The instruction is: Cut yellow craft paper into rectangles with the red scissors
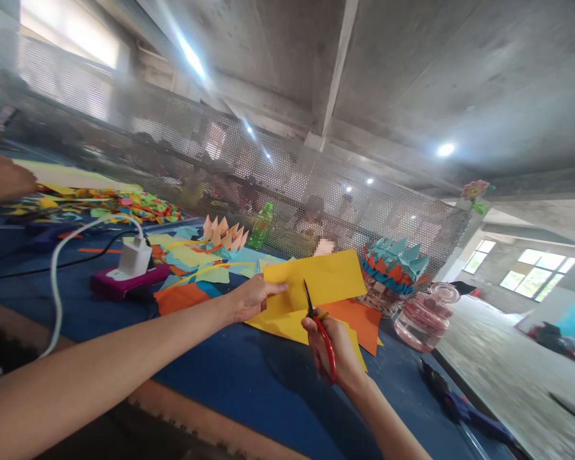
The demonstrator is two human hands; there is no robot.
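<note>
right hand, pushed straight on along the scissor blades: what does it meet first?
The yellow paper: the scissors in the right hand point up into it, and the left hand holds that sheet beside them. Behind it probably the mesh screen; depth unclear.

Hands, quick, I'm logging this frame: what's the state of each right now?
Left hand: closed, pinching the yellow paper.
Right hand: closed on the red scissors, blades at the paper.
</note>
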